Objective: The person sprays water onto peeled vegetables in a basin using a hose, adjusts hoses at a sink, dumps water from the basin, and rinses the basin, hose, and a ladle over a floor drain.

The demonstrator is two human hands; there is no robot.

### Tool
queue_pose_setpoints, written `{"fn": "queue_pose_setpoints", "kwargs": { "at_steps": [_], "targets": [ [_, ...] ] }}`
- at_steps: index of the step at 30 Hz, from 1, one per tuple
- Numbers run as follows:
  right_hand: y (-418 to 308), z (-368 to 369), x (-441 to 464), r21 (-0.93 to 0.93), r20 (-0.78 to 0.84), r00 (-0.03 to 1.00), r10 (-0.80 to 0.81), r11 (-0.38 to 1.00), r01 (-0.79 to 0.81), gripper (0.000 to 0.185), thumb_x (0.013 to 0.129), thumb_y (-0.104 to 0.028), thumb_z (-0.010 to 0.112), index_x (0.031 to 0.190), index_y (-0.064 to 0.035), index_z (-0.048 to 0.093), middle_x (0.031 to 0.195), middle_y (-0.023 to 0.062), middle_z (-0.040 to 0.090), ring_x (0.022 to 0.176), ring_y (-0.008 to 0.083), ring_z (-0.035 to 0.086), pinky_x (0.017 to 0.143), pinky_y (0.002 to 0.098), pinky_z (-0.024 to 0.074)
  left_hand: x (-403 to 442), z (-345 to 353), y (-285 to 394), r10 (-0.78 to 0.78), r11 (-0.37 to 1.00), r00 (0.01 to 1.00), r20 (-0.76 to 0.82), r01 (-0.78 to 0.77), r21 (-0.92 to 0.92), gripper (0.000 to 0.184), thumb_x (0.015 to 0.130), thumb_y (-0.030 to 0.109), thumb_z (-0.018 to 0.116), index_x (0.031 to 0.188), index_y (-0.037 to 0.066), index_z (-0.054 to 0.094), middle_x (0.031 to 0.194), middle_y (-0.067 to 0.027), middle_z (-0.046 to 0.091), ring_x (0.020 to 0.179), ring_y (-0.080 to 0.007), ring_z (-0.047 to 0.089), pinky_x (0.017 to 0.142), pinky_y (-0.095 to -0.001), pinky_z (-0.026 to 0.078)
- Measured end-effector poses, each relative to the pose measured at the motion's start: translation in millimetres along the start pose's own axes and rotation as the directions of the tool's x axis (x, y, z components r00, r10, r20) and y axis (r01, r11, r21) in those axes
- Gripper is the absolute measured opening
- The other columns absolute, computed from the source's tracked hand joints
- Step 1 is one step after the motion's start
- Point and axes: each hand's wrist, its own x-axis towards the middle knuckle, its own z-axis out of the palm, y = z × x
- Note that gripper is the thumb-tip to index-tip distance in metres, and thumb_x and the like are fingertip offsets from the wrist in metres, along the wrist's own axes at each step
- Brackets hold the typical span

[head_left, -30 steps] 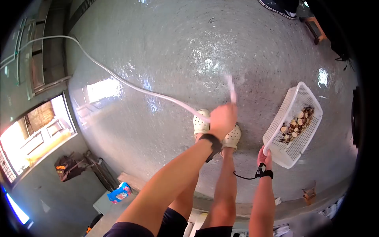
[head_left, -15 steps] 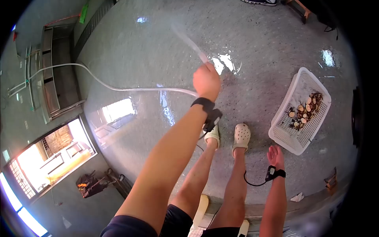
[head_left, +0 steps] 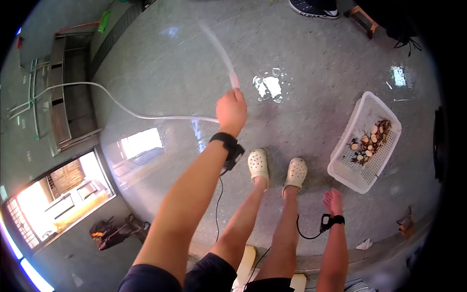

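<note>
My left hand is closed round a pale, flexible hose, held out ahead of my feet. A stream of water sprays from its end toward the far floor. My right hand hangs low at the right, its fingers loosely apart and nothing in them. Just beyond it stands a white perforated plastic basket, not touched by the hand. Several round, pale pieces lie inside it among dark brown scraps; what they are I cannot make out.
Wet grey concrete floor reflects light. The hose runs left to wall pipes beside a metal-framed trough. My beige clogs stand below. Another person's shoe and a small wooden stool are at the far right.
My left hand has swung to the left with the hose, and the water stream has shifted left too. The right hand has moved slightly down and left in view.
</note>
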Motion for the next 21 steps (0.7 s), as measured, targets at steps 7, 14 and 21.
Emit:
{"fn": "queue_pose_setpoints", "kwargs": {
  "at_steps": [7,14,21],
  "targets": [
    [-39,19,41,0.470,-0.237,0.936,0.260,0.874,-0.124,0.053,0.092,-0.047,0.047,0.131,-0.0118,0.039,0.125,0.0166,0.045,0.114,0.0253,0.047,0.095,0.0493,0.0422,-8,9,-12,0.129,0.941,0.992,0.004,-0.123,0.315,0.023,0.088,0.020,0.043,0.087,0.005,0.060,0.074,-0.0170,0.062,0.066,-0.0391,0.061,0.060,-0.0491,0.047],
    [-30,23,95,0.713,-0.125,0.988,0.091,0.701,0.025,0.032,0.094,-0.035,0.050,0.112,-0.0086,0.055,0.103,0.0052,0.062,0.090,0.0195,0.060,0.085,0.0374,0.0485,-11,34,-10,0.019,0.997,1.000,-0.007,-0.019,0.081,0.025,0.088,0.022,0.043,0.089,0.005,0.062,0.080,-0.0196,0.062,0.073,-0.0406,0.060,0.066,-0.0490,0.047],
    [-14,39,122,0.725,-0.156,0.981,0.118,0.688,0.033,0.016,0.092,-0.018,0.054,0.104,-0.0092,0.054,0.085,0.0013,0.060,0.068,0.0123,0.057,0.055,0.0252,0.0484,-16,45,3,-0.006,0.999,0.996,0.094,0.009,-0.031,0.028,0.089,0.023,0.042,0.091,0.003,0.062,0.085,-0.0236,0.062,0.078,-0.0419,0.060,0.069,-0.0498,0.047]
  ]
}}
